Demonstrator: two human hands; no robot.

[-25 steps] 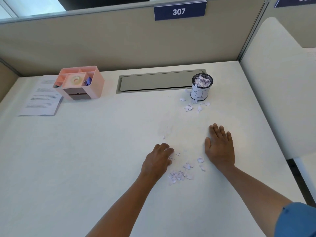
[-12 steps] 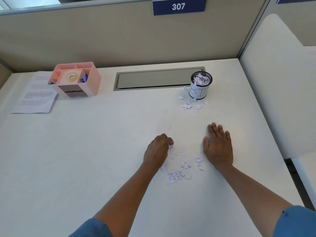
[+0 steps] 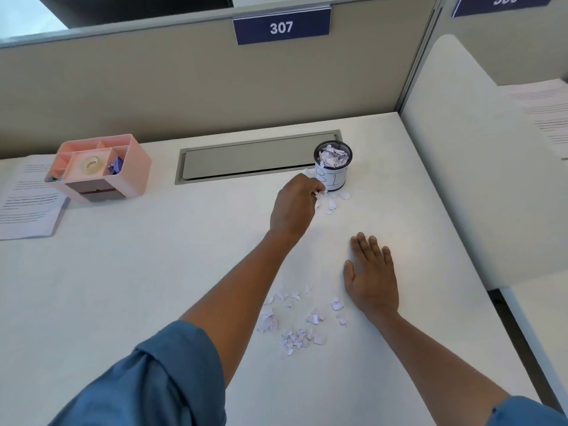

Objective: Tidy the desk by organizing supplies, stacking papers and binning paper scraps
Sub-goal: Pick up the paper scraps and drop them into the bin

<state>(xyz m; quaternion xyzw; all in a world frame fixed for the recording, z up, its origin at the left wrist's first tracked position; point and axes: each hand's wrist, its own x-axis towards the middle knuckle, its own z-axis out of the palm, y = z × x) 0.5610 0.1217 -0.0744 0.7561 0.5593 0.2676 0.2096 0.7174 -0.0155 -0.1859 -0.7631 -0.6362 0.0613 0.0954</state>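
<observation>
A small black mesh bin [image 3: 333,170] with a white label stands at the back right of the white desk [image 3: 153,287], heaped with paper scraps. My left hand [image 3: 293,206] is stretched out just left of the bin, fingers pinched on a few white scraps. More scraps [image 3: 333,202] lie at the bin's foot. A larger scatter of scraps [image 3: 295,321] lies near me, left of my right hand [image 3: 370,276], which rests flat and open on the desk. A pink organizer [image 3: 98,170] holding a tape roll sits at the back left, beside a stack of printed papers [image 3: 29,201].
A grey cable-tray lid [image 3: 252,159] is set into the desk behind the bin. Beige partition walls close the back and right; a sign reads 307. More printed sheets [image 3: 544,115] lie on the neighbouring desk at right. The desk's right edge drops off near my right forearm.
My left hand closed on scraps from the near scatter and travelled forward to the bin's left side. My right hand stayed flat in place. The view tilted forward.
</observation>
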